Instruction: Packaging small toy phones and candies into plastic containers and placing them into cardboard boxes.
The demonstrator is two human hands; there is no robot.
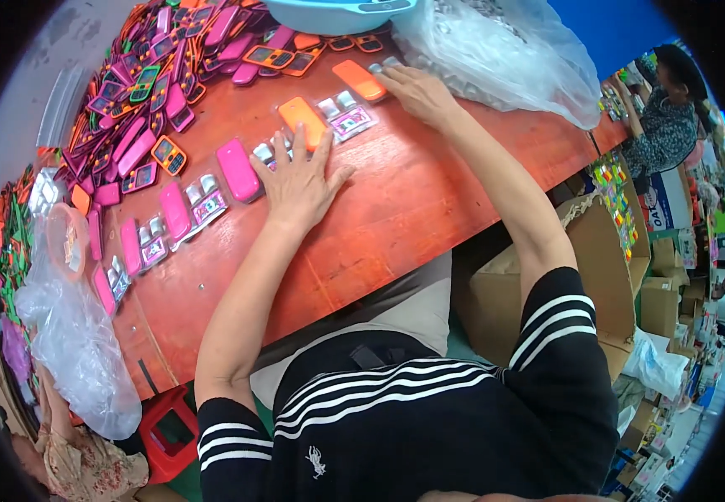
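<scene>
A slanting row of toy phone shells lies face down on the red table, each beside a small clear packet with white pieces and a pink label. My left hand [299, 180] rests with fingers spread over one packet [272, 152], partly hiding it; its fingertips touch the orange phone shell [302, 119]. My right hand [417, 94] lies with fingers stretched out at white packet pieces [391, 62], beside another orange phone shell [360, 80]. Between my hands is a packet with a pink label [350, 120]. A pink phone shell [238, 170] lies left of my left hand.
A large heap of pink, orange and green toy phones [161, 79] covers the far left. A blue basin [337, 15] and a clear bag of white pieces [496, 50] stand at the back. Cardboard boxes [496, 305] sit lower right. Other people work at both sides.
</scene>
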